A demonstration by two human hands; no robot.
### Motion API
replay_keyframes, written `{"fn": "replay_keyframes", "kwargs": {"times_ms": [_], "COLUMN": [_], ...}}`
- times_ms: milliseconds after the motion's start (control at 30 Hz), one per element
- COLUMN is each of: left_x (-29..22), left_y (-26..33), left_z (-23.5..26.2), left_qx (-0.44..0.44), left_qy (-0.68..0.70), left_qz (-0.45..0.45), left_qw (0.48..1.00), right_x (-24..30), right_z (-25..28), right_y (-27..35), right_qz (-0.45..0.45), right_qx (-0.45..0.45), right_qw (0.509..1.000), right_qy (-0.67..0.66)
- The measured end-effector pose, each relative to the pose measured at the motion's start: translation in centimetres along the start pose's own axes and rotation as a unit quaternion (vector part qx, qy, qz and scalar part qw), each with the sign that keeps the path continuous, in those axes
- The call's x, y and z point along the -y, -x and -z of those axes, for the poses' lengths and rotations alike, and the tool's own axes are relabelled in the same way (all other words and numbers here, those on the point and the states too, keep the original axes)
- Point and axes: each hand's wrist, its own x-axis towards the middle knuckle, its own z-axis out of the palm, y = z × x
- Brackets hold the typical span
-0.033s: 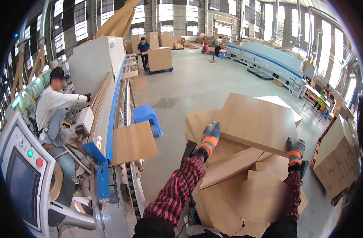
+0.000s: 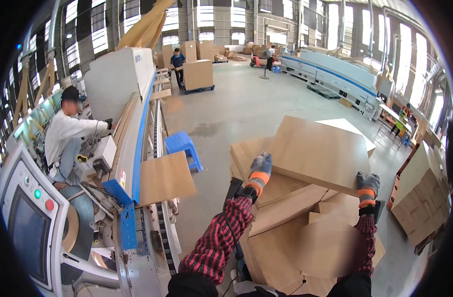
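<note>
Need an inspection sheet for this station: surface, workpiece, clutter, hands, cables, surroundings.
Surface: stack of brown boards, edges out of line; one patch blurred.
Workpiece: large wood-toned panel over the stack; white panel shows past its far edge.
Clutter: blue stool beside the machine; loose board sticking out from the machine's side.
Hands: gloved; left hand at the large panel's left edge, right hand at its near right corner; grip partly hidden.
Cables: black cable along the left sleeve; far end unclear.
Surroundings: co-worker in white top at the machine; stacked boards far right.
</note>
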Motion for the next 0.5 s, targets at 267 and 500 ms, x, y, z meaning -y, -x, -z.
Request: {"fn": "replay_keyframes", "kwargs": {"times_ms": [267,500], "left_x": [-2.2,-2.6], "left_y": [6.7,8.7], "left_z": [6.0,9.2], "left_qx": [-0.003,0.006], "left_qy": [-0.049,-0.022], "left_qz": [0.122,0.16], "left_qw": [0.991,0.987], "right_x": [-0.7,-2.9], "right_z": [4.3,2.0], "right_y": [3.8,2.6], "right_qz": [0.008,-0.053], "right_qx": [0.088,0.262], "right_qw": [0.986,0.908], "right_qy": [-0.141,-0.323]}}
